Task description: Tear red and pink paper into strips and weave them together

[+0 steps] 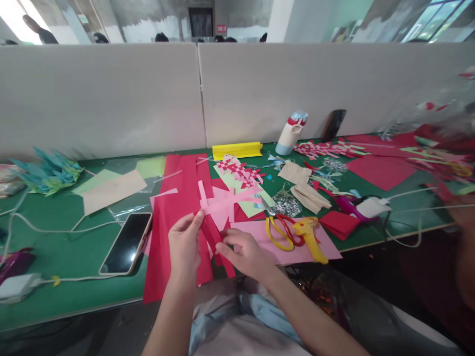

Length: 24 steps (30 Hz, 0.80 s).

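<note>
Paper strips (219, 203), pink and red, cross one another over the middle of the green bench (74, 252). The left hand (185, 235) pinches them at seven o'clock; the right hand (243, 252) curls at five o'clock against a red length, its grip unclear. Further out, a phone (126, 244) lies toward nine o'clock, a yellow glue gun (306, 228) toward three.

Red strip (211, 231), pink strips (222, 203), green table (70, 247)!
Pink-and-red checks cover the far woven paper (241, 171), while the glue gun (307, 230) at right blazes yellow.
</note>
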Tool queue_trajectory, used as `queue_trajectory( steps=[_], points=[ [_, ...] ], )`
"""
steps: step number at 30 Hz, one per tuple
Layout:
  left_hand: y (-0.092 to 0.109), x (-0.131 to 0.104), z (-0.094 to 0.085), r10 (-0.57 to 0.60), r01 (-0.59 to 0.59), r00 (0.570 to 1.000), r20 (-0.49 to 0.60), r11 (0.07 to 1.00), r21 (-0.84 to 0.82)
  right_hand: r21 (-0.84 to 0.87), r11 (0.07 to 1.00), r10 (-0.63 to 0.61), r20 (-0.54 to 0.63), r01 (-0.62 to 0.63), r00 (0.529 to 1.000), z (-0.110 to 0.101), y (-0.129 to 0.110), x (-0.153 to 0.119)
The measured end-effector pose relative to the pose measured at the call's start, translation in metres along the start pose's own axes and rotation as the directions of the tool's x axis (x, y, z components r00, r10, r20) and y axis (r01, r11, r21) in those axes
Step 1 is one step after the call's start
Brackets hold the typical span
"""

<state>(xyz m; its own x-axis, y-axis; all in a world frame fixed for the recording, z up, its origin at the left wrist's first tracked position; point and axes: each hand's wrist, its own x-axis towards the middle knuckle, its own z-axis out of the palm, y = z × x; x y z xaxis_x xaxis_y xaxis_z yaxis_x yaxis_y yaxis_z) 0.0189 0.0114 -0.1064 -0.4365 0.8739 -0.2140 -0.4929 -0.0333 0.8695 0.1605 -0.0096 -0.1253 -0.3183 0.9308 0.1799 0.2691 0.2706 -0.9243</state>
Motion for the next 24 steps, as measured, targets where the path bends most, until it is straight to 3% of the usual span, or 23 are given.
queue_trajectory(
  steps=[4,8,17,24],
  points=[
    [0.003,-0.001,0.002,0.028,-0.029,0.999,-0.017,0.999,-0.029,0.218,0.971,0.138,-0.17,-0.1,0.976,0.0,0.005,0.005],
    [0.002,-0.002,0.003,0.015,-0.015,1.0,0.012,1.0,-0.009,0.288,0.945,0.199,-0.121,-0.158,0.972,0.003,0.007,0.017],
    [-0.007,-0.002,0.002,0.001,-0.001,1.0,0.0,1.0,-0.012,0.182,0.982,0.064,-0.096,-0.046,0.993,0.007,0.003,0.024],
    [-0.012,-0.004,0.001,0.068,-0.067,0.996,0.049,0.998,-0.019,0.084,0.996,0.039,-0.081,-0.032,0.996,0.008,0.004,0.021]
  ],
)
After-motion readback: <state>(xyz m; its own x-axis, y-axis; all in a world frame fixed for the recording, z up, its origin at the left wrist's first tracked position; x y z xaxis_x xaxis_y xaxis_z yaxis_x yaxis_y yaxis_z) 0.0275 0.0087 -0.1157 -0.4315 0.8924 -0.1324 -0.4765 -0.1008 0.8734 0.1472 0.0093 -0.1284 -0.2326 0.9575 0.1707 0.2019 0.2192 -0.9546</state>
